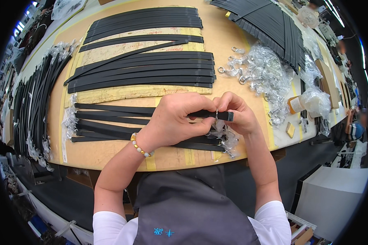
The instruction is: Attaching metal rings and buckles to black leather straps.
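Both my hands meet over the near part of the table around the end of a black strap [202, 114]. My left hand [171, 118] is closed, pinching the strap with thumb and fingers just left of a small metal fitting [217, 113]. The fingers of my right hand [242, 114] are closed on the strap's folded-over tip, right at that fitting. Clear plastic wrap [221, 131] hangs beneath the fingers; part of the fitting is hidden. Under my hands lie several black straps [110, 116] with plastic-wrapped ends.
Rows of flat black straps [143, 67] lie on a yellowed board beyond my hands. Plastic-wrapped metal snap hooks [261, 73] are heaped at the right, below a stack of black straps [270, 30]. Finished-looking straps [45, 98] hang over the left edge. A yellow block [290, 130] sits at the right.
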`<state>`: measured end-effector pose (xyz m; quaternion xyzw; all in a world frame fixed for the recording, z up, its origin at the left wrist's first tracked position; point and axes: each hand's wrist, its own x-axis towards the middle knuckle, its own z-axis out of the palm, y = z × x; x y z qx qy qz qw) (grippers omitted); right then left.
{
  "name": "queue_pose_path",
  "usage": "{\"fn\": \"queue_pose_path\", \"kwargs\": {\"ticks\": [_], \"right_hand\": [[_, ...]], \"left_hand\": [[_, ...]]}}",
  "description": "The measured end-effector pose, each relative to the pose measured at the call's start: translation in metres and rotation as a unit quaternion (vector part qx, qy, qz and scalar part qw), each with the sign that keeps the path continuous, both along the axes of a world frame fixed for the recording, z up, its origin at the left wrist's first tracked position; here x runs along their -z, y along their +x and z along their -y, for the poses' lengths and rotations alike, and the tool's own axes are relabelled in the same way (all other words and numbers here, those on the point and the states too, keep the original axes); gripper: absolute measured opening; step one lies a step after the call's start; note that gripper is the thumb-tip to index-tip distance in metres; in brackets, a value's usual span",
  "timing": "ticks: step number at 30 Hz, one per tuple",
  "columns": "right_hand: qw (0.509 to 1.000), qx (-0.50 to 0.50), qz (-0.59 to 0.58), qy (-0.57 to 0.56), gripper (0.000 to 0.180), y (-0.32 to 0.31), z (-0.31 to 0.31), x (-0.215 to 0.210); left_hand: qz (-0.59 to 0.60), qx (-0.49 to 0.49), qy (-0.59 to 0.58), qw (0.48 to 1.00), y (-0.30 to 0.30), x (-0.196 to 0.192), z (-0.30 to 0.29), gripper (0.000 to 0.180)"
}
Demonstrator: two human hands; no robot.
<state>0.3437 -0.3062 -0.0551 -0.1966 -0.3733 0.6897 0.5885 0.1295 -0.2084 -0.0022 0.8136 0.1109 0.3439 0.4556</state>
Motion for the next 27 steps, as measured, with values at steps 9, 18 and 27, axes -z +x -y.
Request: {"fn": "queue_pose_path", "kwargs": {"ticks": [9, 18, 27], "right_hand": [[0.984, 0.047, 0.161, -0.069, 0.022, -0.002, 0.005, -0.024], [0.968, 0.063, 0.203, -0.132, 0.021, -0.001, 0.006, -0.026], [0.851, 0.201, 0.481, -0.063, 0.018, -0.029, 0.009, -0.029]], "left_hand": [[-0.068, -0.062, 0.161, 0.983, 0.001, 0.009, 0.005, 0.020], [-0.063, -0.075, 0.133, 0.986, 0.004, 0.016, 0.002, 0.018], [-0.126, -0.094, 0.222, 0.962, 0.005, 0.022, 0.004, 0.020]]}}
